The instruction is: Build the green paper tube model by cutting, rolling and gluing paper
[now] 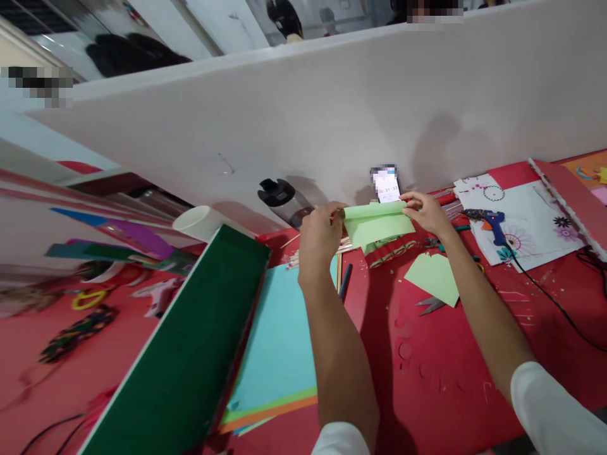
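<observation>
A sheet of light green paper (379,224), curled over along its far edge, is stretched between my two hands above the red table. My left hand (321,237) pinches its left end, fingers closed. At the other end, my right hand (425,212) grips the curled edge between thumb and fingers. Just beneath the sheet lies a red and green pleated paper piece (391,251). A cut light green paper piece (434,277) rests by my right forearm, partly over a pair of scissors (430,306), whose blades stick out.
A phone (386,184) leans on the white partition (303,114). Left of my arm are stacked coloured sheets (279,328), a green panel (184,341) and a dark-lidded bottle (284,199). A blue glue gun (496,226) with a trailing cord lies on decorated white paper (545,218) at right.
</observation>
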Demonstrator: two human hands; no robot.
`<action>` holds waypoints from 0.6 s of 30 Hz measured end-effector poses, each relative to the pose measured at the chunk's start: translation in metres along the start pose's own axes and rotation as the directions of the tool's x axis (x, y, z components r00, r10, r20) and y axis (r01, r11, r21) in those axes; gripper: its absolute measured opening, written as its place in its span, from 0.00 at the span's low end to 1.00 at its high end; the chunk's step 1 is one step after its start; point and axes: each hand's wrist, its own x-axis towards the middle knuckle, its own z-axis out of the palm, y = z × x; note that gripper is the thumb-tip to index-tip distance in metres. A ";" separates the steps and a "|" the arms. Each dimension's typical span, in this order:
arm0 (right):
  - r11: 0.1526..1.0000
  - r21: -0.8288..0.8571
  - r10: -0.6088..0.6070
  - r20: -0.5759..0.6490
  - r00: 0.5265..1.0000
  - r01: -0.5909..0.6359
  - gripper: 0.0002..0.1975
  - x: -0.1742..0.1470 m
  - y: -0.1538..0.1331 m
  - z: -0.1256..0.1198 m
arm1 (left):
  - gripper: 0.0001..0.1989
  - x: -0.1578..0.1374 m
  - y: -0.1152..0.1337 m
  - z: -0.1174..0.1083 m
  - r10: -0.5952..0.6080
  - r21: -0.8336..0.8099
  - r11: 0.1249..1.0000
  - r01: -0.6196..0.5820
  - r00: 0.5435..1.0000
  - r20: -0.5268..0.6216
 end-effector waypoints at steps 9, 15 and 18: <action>1.000 -0.018 0.019 0.018 1.000 -0.019 0.16 -0.001 -0.003 -0.002 | 0.12 0.005 -0.010 0.010 -0.092 -0.431 0.897 0.098 0.995 0.033; 0.999 -0.038 0.015 0.025 1.000 -0.014 0.15 -0.003 -0.006 -0.005 | 0.11 0.005 -0.011 0.009 -0.071 -0.383 0.921 0.076 0.997 0.029; 0.999 -0.020 0.026 0.040 0.999 -0.025 0.15 -0.003 -0.006 -0.006 | 0.10 0.005 -0.016 0.009 -0.020 -0.278 0.961 0.012 1.000 -0.024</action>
